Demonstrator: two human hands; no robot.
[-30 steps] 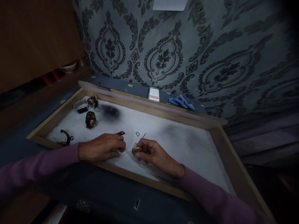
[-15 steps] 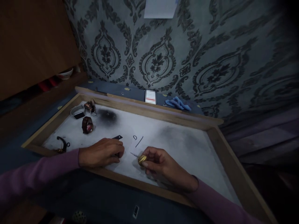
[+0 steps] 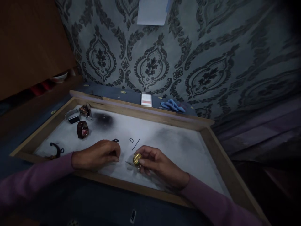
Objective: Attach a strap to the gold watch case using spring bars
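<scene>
My right hand grips a round gold watch case between thumb and fingers, just above the white floor of the tray. A thin pointed metal tool sticks out to the left below the case, its other end hidden by my fingers. To the left, my left hand is closed, fingers curled and low over the tray. Whatever it holds, if anything, is hidden. A black strap end shows behind its knuckles. A small black loop and a thin dark strip lie beyond my hands.
A wooden-rimmed tray surrounds the work. Inside at left lie a brown watch, a pale-strapped watch, a copper-coloured watch and a curved black strap. Behind the rim are a blue cloth and a small box.
The gold case has turned in my right hand, showing more of its face. The tool tip now sits lower, under the case. The whole view has shifted slightly.
</scene>
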